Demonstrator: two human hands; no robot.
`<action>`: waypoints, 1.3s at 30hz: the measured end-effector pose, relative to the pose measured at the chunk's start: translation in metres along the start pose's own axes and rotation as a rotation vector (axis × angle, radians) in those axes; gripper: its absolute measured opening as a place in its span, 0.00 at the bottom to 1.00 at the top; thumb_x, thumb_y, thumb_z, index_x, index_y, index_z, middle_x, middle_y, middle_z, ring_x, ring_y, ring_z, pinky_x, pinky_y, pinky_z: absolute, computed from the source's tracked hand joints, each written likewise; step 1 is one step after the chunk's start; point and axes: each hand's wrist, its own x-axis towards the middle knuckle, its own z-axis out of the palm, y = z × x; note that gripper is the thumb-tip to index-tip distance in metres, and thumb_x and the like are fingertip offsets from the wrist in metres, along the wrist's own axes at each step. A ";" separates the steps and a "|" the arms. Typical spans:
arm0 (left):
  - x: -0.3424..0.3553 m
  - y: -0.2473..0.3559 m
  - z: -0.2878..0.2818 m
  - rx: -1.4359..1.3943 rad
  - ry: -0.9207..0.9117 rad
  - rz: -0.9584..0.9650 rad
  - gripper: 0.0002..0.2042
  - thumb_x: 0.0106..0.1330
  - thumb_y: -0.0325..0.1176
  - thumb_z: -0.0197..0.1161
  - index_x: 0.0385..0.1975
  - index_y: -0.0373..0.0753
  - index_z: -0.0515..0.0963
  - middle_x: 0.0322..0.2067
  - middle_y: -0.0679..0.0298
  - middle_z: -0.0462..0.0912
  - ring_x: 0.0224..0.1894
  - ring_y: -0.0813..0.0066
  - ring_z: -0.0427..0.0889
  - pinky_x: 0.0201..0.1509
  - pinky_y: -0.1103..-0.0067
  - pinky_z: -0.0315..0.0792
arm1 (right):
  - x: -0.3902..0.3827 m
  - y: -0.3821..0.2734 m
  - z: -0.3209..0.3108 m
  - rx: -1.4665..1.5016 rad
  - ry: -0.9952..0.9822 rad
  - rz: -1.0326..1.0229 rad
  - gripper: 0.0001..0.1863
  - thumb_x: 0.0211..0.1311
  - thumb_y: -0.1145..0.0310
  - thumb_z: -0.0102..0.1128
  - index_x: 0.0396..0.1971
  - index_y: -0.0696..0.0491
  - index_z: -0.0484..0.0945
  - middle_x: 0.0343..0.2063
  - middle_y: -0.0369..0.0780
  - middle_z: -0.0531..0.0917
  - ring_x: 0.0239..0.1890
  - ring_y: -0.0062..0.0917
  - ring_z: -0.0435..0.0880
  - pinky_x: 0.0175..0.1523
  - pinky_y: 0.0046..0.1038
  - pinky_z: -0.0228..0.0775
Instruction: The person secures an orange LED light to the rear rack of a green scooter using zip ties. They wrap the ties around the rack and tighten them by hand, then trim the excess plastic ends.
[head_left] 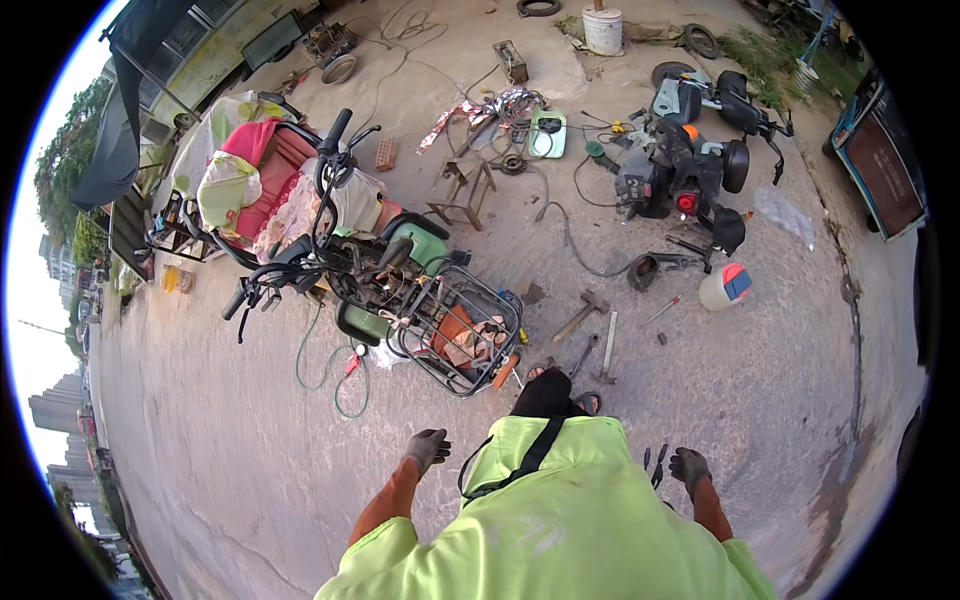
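Note:
My left hand (428, 450), in a dark grey glove, hangs left of my body over the concrete, fingers loosely apart, holding nothing I can see. On the other side my right hand (690, 468), gloved too, has its fingers slightly bent and apart. Beside it a dark two-pronged tool (657, 466) shows at the edge of my shirt; its lower part is hidden, and a gap appears between it and the fingers. Ahead of me stands a partly stripped three-wheeler (380, 270), whose black wire rack (415, 358) holds orange and pale cloths. Neither hand touches it.
Near my feet lie a hammer (580, 315) and a longer-handled hammer (609, 350). A whitish container (722, 288) stands to the right. Farther off are a dismantled scooter (685, 165), a metal stand (463, 192), a brick (386, 154) and cables. A green hose (340, 400) curls at left.

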 end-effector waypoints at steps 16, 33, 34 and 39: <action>0.051 0.001 -0.162 -0.119 -0.056 0.112 0.16 0.73 0.43 0.62 0.50 0.37 0.78 0.39 0.57 0.88 0.36 0.66 0.88 0.37 0.72 0.81 | -0.050 0.065 0.130 -0.057 0.026 0.075 0.11 0.68 0.61 0.60 0.44 0.49 0.79 0.30 0.37 0.84 0.25 0.27 0.82 0.30 0.32 0.76; 0.036 0.356 -0.494 0.202 0.440 1.047 0.20 0.79 0.44 0.55 0.52 0.30 0.80 0.38 0.63 0.83 0.40 0.75 0.81 0.48 0.76 0.76 | -0.066 -0.129 0.593 -0.364 0.265 -0.419 0.43 0.63 0.42 0.62 0.69 0.59 0.66 0.63 0.57 0.75 0.66 0.51 0.74 0.67 0.44 0.67; 0.043 0.363 -0.486 0.273 0.505 0.993 0.24 0.79 0.49 0.53 0.48 0.30 0.82 0.33 0.61 0.83 0.35 0.74 0.80 0.42 0.76 0.75 | -0.060 -0.127 0.602 -0.387 0.332 -0.403 0.43 0.64 0.43 0.61 0.68 0.59 0.65 0.63 0.58 0.75 0.65 0.52 0.74 0.67 0.45 0.67; 0.040 0.370 -0.474 0.451 0.626 0.884 0.35 0.79 0.60 0.43 0.41 0.29 0.85 0.24 0.60 0.82 0.24 0.72 0.77 0.31 0.73 0.71 | -0.053 -0.115 0.630 -0.436 0.582 -0.413 0.35 0.66 0.44 0.58 0.60 0.59 0.70 0.57 0.59 0.78 0.60 0.56 0.77 0.64 0.50 0.70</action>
